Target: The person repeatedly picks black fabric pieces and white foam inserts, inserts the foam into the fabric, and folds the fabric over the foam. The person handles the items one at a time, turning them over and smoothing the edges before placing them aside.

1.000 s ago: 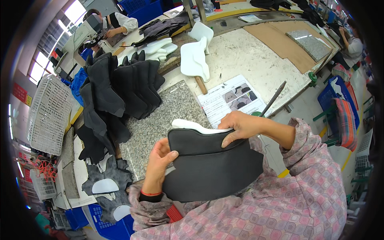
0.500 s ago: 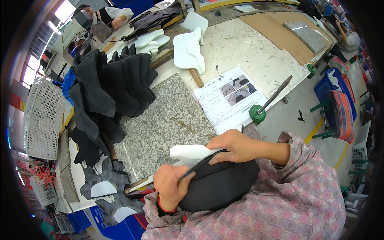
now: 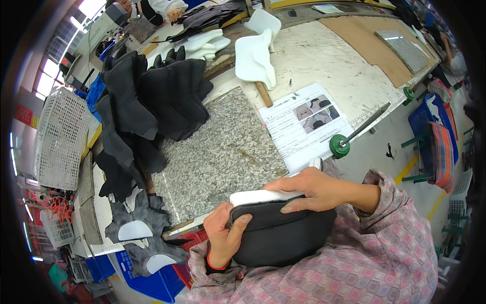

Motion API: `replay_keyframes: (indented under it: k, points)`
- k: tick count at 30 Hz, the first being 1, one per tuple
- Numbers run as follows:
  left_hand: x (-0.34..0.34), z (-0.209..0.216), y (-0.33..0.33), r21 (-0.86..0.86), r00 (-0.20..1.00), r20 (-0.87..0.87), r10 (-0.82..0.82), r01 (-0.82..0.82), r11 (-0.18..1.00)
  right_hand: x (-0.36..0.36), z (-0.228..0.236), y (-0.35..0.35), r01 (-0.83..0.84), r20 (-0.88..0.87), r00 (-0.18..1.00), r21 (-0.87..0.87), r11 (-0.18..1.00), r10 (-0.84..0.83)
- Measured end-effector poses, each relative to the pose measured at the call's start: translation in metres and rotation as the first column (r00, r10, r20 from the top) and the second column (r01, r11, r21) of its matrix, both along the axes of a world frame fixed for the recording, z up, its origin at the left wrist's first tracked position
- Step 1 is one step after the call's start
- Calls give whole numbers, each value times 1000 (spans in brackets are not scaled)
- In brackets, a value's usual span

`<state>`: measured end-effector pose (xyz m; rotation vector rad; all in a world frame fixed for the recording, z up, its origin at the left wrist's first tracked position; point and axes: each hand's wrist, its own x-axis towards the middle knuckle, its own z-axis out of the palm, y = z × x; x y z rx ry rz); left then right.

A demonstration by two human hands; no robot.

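Note:
In front of my body is a black padded cover [image 3: 286,240] with a seam across it, and a white stiff piece [image 3: 263,196] shows along its top edge. My left hand [image 3: 223,233] grips the cover's left corner, thumb on the black face and fingers behind. At the upper right edge, my right hand [image 3: 316,188] pinches cover and white piece together, its thumb lying on the black side. Part of the white piece also sticks out past the right hand's knuckles. How far it reaches inside the cover is hidden.
A speckled stone slab [image 3: 217,152] lies ahead, with stacked black pieces [image 3: 174,96] at its left. Beyond are a printed sheet [image 3: 281,134], white moulded forms [image 3: 251,55] and a green-based metal rod [image 3: 339,147]. Grey cut pieces [image 3: 132,213] hang over a blue crate [image 3: 147,283].
My left hand, blurred before, now presses its thumb flat on the cover's corner. The cover has turned its black face more toward me, and the white piece sits lower behind its edge.

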<state>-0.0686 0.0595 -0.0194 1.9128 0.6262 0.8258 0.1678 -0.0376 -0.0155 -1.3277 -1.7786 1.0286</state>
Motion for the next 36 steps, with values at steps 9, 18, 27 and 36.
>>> replay_keyframes:
  k: [9,18,27,36]
  points:
    - [-2,9,2,81,973,-167,160,-148,986,-7,7,-2,-62,53,997,135,989,56]
    - [0,-5,-13,-715,958,236,160,60,696,-22,9,9,-109,284,957,167,980,58]
    - [31,-18,12,-709,895,415,-162,430,559,-46,10,37,-207,45,975,542,815,218]
    - [-45,86,86,293,782,566,262,-488,823,37,106,82,9,38,971,981,194,-236]
